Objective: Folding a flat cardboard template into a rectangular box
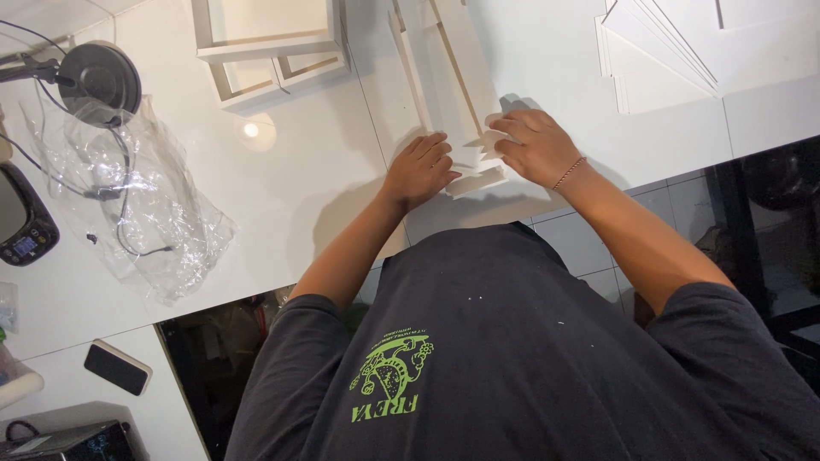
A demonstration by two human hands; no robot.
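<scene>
White surface [282, 188] runs under everything you work on, carrying stacked white frames [265, 51] at the far edge, a fan of white boards [658, 60] to the right, and a crumpled clear plastic bag [145, 213] to the left. Between your hands lies the long white foam-board frame [444, 85], its near end at the surface's edge. Your left hand [420, 169] presses flat on that end; your right hand [535, 145] pinches its stepped corner, fingers curled on the board. You seem to be seating a joint, which calls for steady, even pressure.
</scene>
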